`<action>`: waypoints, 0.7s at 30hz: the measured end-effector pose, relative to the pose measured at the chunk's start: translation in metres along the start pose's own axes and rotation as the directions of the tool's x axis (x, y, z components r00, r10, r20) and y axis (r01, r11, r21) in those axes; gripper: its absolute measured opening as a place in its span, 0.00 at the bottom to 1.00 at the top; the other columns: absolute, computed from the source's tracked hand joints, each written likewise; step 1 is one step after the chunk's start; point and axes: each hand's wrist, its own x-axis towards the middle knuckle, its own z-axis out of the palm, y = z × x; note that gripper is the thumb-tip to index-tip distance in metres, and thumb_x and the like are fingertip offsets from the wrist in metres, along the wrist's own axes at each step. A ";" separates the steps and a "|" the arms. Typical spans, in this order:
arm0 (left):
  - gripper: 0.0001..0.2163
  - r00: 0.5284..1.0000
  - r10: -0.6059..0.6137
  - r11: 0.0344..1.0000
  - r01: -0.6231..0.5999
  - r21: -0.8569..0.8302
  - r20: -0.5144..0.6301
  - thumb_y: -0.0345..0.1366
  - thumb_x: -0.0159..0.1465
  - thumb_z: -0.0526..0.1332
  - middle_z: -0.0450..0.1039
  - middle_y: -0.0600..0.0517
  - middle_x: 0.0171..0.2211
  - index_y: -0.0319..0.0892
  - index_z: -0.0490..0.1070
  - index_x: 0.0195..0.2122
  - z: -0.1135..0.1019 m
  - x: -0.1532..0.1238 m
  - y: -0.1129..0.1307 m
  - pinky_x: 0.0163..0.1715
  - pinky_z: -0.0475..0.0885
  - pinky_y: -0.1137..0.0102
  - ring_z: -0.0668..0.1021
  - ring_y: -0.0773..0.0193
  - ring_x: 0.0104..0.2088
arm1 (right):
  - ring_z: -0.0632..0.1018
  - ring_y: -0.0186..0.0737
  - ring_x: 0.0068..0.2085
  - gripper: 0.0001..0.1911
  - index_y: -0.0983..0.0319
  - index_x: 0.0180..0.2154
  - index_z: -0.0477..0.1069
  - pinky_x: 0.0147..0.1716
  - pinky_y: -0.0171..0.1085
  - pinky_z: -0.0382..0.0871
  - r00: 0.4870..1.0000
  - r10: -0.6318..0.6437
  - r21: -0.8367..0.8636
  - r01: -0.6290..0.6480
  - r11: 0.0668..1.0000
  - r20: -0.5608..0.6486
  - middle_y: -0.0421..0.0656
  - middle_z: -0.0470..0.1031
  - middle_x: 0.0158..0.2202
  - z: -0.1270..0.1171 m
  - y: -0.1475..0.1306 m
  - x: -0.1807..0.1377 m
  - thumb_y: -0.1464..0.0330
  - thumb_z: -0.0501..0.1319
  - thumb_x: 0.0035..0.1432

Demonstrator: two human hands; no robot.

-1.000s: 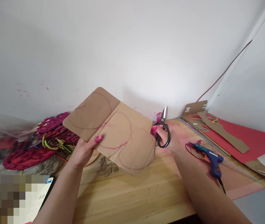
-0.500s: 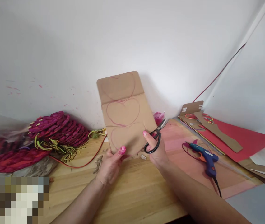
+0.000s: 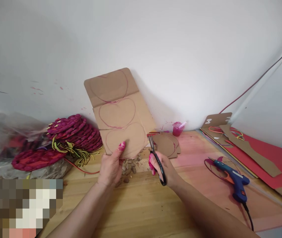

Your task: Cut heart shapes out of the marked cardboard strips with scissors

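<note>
A pale wooden tabletop [image 3: 136, 208] with visible grain runs up to a plain white wall [image 3: 161, 49] flecked with pink marks, and a thin dark-red cord [image 3: 257, 77] slants up the wall at the right. The right side of the wood carries a rosy tint, and there a blue and teal glue gun [image 3: 237, 181] lies with its black lead trailing toward the near edge.

The cardboard sheet [image 3: 117, 114] is in the left hand [image 3: 110, 168], which pinches its lower edge, thumb on the face, so the sheet stands up tilted beyond that hand. The right hand [image 3: 169, 173] is closed around the black handles of the scissors [image 3: 160, 168], whose metal blades point away beside the sheet's lower right edge; I cannot tell whether they touch it.

The sheet is smooth brown board with rounded top corners, creased across, bearing 3 curved pink outlines, the middle 1 clearly a heart. Small brown rounded pieces [image 3: 129, 167] lie between the hands. Behind the scissors are flat cardboard cutouts [image 3: 166, 143] and a pink-stained cup [image 3: 178, 130]. At the left sits a ridged magenta stack [image 3: 77, 134] with stringy yellow-green tassels [image 3: 72, 152]; at the right, a flat red sheet [image 3: 262, 147] lies under a brown cardboard strip [image 3: 251, 150].
</note>
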 end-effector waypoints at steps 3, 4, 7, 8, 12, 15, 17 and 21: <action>0.22 0.997 -0.051 0.998 0.049 0.031 0.052 0.30 0.52 0.76 0.83 0.44 0.47 0.40 0.78 0.49 0.000 -0.008 -0.007 0.40 0.82 0.71 0.84 0.56 0.48 | 0.69 0.32 0.22 0.26 0.59 0.28 0.59 0.22 0.33 0.59 1.000 -0.016 -0.023 0.016 1.000 -0.013 0.34 0.63 0.22 -0.002 -0.004 0.000 0.44 0.59 0.62; 0.22 0.995 -0.067 0.997 0.064 0.044 0.067 0.31 0.52 0.76 0.83 0.45 0.46 0.40 0.78 0.49 0.001 -0.010 -0.008 0.40 0.82 0.71 0.84 0.55 0.48 | 0.69 0.32 0.22 0.26 0.59 0.28 0.59 0.22 0.33 0.59 1.000 -0.018 -0.025 0.018 1.000 -0.018 0.34 0.62 0.22 -0.003 -0.006 0.000 0.44 0.59 0.62; 0.22 0.992 -0.097 0.994 0.092 0.065 0.078 0.32 0.49 0.78 0.84 0.46 0.44 0.40 0.79 0.47 0.001 -0.014 -0.010 0.41 0.82 0.71 0.83 0.54 0.49 | 0.68 0.32 0.21 0.27 0.58 0.27 0.58 0.22 0.34 0.60 0.999 -0.012 -0.026 0.011 1.000 -0.032 0.34 0.61 0.21 -0.007 -0.011 0.000 0.44 0.60 0.62; 0.23 0.992 -0.097 0.993 0.092 0.067 0.080 0.32 0.48 0.78 0.84 0.46 0.44 0.40 0.79 0.46 0.002 -0.014 -0.010 0.43 0.82 0.70 0.83 0.53 0.50 | 0.67 0.32 0.22 0.27 0.58 0.27 0.58 0.22 0.34 0.60 0.999 -0.003 -0.029 0.002 1.000 -0.037 0.34 0.61 0.21 -0.007 -0.012 0.000 0.44 0.60 0.61; 0.24 0.990 -0.082 0.994 0.073 0.084 0.112 0.32 0.47 0.79 0.84 0.46 0.43 0.41 0.79 0.46 0.001 -0.014 -0.010 0.50 0.81 0.64 0.82 0.51 0.51 | 0.68 0.34 0.22 0.28 0.58 0.25 0.58 0.21 0.34 0.60 0.998 0.007 -0.068 -0.011 0.998 -0.061 0.36 0.62 0.20 -0.010 -0.012 0.000 0.42 0.60 0.60; 0.23 0.989 -0.058 0.994 0.044 0.103 0.136 0.33 0.48 0.78 0.84 0.46 0.44 0.40 0.80 0.46 0.000 -0.013 -0.010 0.53 0.79 0.63 0.83 0.52 0.51 | 0.68 0.34 0.20 0.29 0.58 0.24 0.57 0.19 0.34 0.58 0.997 -0.014 -0.113 0.006 0.994 -0.074 0.36 0.62 0.18 -0.010 -0.006 0.000 0.42 0.58 0.61; 0.22 0.987 -0.040 0.994 0.024 0.103 0.155 0.33 0.49 0.78 0.84 0.46 0.45 0.40 0.80 0.46 -0.001 -0.013 -0.010 0.54 0.78 0.63 0.82 0.53 0.51 | 0.67 0.33 0.17 0.30 0.57 0.23 0.57 0.16 0.34 0.56 0.995 0.007 -0.099 -0.017 0.995 -0.103 0.35 0.61 0.17 -0.009 -0.002 0.000 0.42 0.59 0.60; 0.22 0.987 -0.027 0.997 0.014 0.082 0.160 0.33 0.50 0.78 0.84 0.46 0.45 0.40 0.80 0.46 -0.001 -0.013 -0.009 0.54 0.78 0.63 0.83 0.54 0.51 | 0.63 0.32 0.14 0.30 0.57 0.22 0.57 0.12 0.33 0.56 0.985 0.062 -0.047 -0.070 0.996 -0.158 0.34 0.58 0.14 -0.005 -0.002 -0.003 0.42 0.63 0.56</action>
